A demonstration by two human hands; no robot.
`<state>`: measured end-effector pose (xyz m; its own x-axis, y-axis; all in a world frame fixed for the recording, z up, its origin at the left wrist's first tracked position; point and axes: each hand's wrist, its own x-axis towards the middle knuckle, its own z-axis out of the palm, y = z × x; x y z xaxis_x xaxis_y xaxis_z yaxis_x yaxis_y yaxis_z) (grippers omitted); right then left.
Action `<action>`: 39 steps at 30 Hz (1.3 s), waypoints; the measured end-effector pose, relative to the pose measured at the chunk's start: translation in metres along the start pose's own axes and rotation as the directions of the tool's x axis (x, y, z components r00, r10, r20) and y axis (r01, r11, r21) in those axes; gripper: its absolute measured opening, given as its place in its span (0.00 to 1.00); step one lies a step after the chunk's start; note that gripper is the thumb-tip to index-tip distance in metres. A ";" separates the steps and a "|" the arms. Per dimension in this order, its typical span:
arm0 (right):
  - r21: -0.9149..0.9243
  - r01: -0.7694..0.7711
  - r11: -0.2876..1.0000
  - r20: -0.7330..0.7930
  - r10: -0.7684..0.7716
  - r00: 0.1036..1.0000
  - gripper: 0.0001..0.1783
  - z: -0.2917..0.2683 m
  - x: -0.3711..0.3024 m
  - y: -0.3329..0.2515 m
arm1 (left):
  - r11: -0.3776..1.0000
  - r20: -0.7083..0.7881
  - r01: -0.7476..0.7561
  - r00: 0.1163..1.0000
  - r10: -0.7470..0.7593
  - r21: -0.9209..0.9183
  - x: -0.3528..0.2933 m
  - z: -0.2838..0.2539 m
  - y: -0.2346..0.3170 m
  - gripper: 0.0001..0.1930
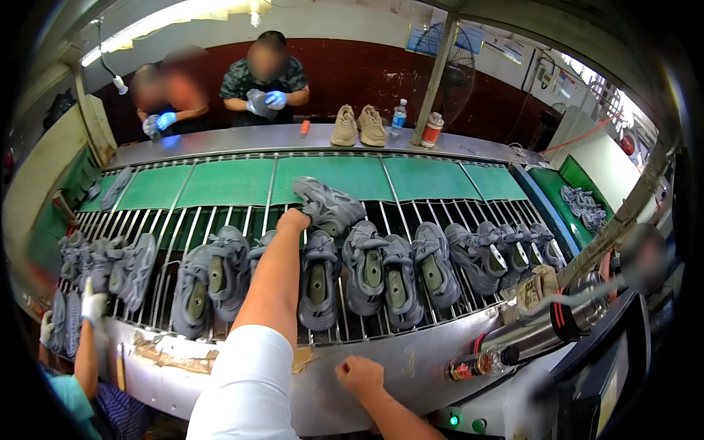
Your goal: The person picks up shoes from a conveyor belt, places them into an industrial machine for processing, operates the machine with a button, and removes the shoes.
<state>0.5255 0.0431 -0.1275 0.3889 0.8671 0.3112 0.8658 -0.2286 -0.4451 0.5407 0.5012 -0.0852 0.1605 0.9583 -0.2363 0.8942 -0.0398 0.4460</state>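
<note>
My left hand (294,219) reaches far over the rack, its fingers closed on a grey sneaker (331,208). That shoe lies tilted on its side above the row, partly over the green belt (330,176). Just below it, a grey shoe (318,282) rests on the metal bars, its opening showing a greenish insole. My right hand (361,375) is curled into a loose fist by the steel front edge (411,359), with nothing visible in it. More grey shoes (364,268) stand in a row to both sides; my left forearm partly covers one of them.
Two gloved people (268,81) handle grey pieces behind the far ledge. Beige shoes (358,126), a water bottle (399,117) and an orange-handled tool (305,129) stand there. A steel flask (543,319) and dark-labelled bottle (477,364) lie right. A white-gloved hand (94,302) works at left.
</note>
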 end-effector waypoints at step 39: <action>0.568 -0.404 -0.717 0.642 0.079 0.762 0.39 -0.213 -0.246 -0.041 | 0.205 0.528 0.493 0.717 0.455 -0.845 -0.565 -0.064 -0.150 0.08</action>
<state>0.4613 -0.2552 -0.0065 0.1629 0.9271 -0.3375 -0.9566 0.0646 -0.2842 0.2888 -0.0161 0.0366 0.7424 0.5196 -0.4229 -0.0906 0.7033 0.7051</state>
